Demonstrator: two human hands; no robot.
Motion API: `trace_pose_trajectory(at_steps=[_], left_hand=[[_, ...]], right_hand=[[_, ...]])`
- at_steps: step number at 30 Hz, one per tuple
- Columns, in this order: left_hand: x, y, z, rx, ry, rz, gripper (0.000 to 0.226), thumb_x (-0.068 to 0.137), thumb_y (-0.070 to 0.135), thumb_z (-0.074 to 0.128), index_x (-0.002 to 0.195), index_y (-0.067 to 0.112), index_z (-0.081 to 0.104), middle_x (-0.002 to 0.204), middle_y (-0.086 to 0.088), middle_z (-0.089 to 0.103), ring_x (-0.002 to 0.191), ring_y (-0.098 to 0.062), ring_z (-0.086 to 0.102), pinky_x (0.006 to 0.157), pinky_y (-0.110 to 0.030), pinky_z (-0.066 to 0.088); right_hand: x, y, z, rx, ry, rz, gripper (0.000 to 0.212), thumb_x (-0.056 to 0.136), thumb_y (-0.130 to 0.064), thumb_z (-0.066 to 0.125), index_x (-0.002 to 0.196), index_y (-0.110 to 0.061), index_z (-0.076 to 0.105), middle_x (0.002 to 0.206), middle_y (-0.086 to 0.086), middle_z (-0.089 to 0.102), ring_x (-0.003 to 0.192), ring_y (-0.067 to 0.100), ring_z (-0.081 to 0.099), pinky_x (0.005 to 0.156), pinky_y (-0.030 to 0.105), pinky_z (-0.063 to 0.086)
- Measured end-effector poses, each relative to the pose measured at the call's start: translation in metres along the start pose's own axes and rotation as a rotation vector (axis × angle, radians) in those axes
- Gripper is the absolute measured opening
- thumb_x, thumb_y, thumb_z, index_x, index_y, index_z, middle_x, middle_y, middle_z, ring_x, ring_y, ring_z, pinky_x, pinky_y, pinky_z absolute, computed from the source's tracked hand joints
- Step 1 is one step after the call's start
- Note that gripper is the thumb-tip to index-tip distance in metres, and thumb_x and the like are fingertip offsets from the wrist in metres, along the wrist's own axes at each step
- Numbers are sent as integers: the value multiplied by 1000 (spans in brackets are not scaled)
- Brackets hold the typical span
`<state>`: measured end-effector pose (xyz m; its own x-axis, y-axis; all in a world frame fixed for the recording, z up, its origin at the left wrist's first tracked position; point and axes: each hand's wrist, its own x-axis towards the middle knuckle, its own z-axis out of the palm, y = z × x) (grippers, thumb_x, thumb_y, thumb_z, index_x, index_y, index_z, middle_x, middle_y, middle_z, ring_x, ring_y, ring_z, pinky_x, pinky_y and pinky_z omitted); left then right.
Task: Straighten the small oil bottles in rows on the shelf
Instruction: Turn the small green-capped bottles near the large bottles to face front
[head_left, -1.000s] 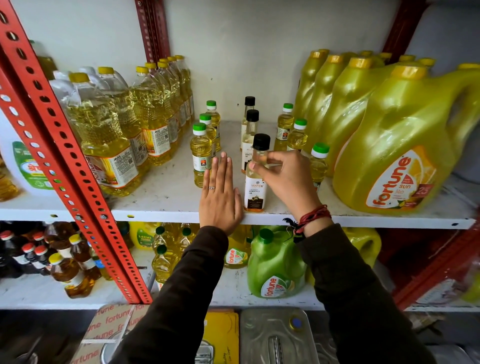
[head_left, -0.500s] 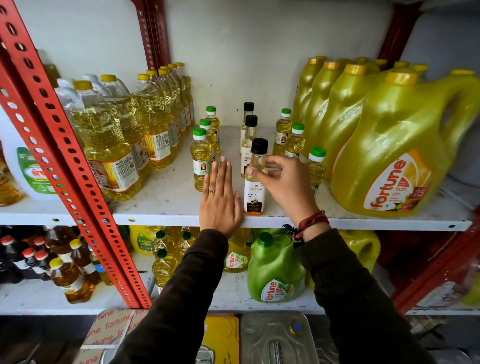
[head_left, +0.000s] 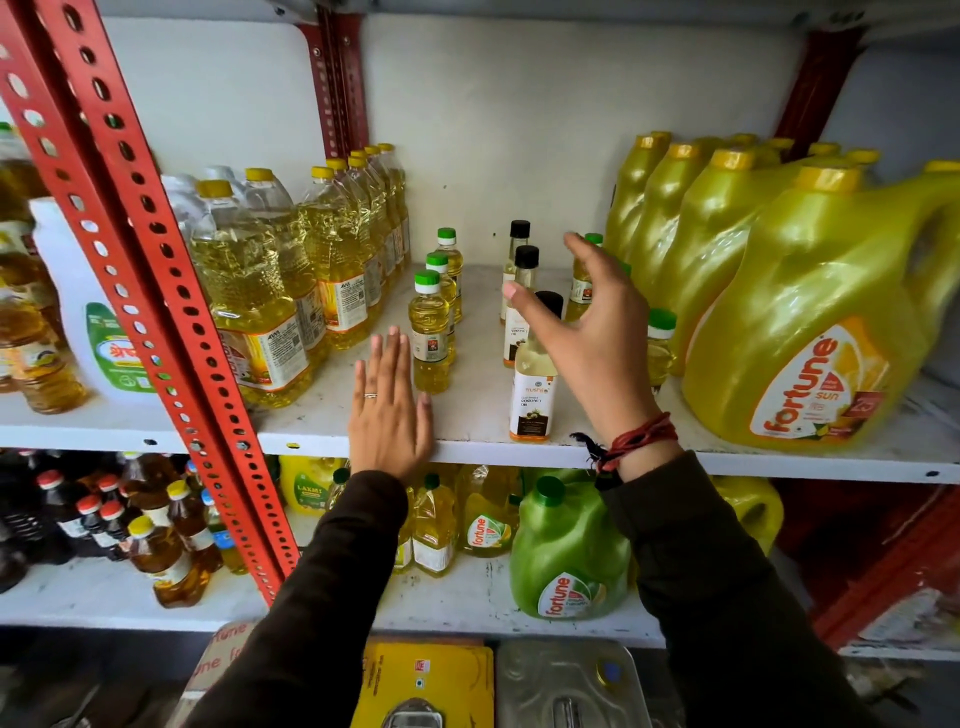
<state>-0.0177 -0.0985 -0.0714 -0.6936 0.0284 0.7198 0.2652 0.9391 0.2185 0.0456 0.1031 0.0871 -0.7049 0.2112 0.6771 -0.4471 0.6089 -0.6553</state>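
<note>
One front black-capped bottle just released; right hand spread open, reaching toward green-capped row; left hand flat, empty on shelf.

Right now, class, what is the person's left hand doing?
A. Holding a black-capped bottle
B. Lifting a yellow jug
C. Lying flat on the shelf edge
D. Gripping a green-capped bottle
C: the left hand lies palm-down, fingers straight, on the shelf edge, holding nothing.

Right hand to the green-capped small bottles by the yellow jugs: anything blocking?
Nothing visible. The open right hand is already reaching over the front black-capped bottle; the green-capped small bottles stand just beyond it, partly hidden behind it.
</note>
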Motion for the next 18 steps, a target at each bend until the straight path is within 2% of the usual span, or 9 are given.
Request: trace_pose_trajectory(at_steps=[4,7,10,12,18], left_hand=[[2,-26,-8,2,-12,5,70,104,34,24,165,3,13,174,-12,8,162,-23,0,130,-35,-10],[2,-28,-8,4,-8,30,69,103,32,25,165,3,15,174,-13,10,162,-25,3,130,-36,-8],[3,-27,-9,-3,-2,22,69,102,31,26,164,2,18,173,-12,11,162,-27,6,130,-35,-9],[3,-28,-10,-1,-3,24,70,101,31,26,164,1,18,173,-13,12,161,-28,7,130,-34,-10],[3,-28,-9,-1,9,14,71,101,31,28,164,1,19,173,-14,13,161,-29,7,130,-35,-10]], right_hand=[[8,-21,28,122,-88,-49,71,82,-47,77,140,-14,54,144,4,58,133,17,55,111,36,47],[14,-26,67,127,-215,8,66,86,-40,75,142,-12,51,145,7,57,134,22,54,111,39,47],[19,-22,106,136,-290,116,57,89,-30,72,138,-8,54,138,12,62,129,26,57,108,33,45],[22,-14,127,112,-308,177,45,90,-25,71,130,-8,58,129,12,66,122,28,61,97,25,42],[27,7,153,91,-339,257,30,87,-23,71,112,-7,67,114,13,73,110,32,67,95,36,52]])
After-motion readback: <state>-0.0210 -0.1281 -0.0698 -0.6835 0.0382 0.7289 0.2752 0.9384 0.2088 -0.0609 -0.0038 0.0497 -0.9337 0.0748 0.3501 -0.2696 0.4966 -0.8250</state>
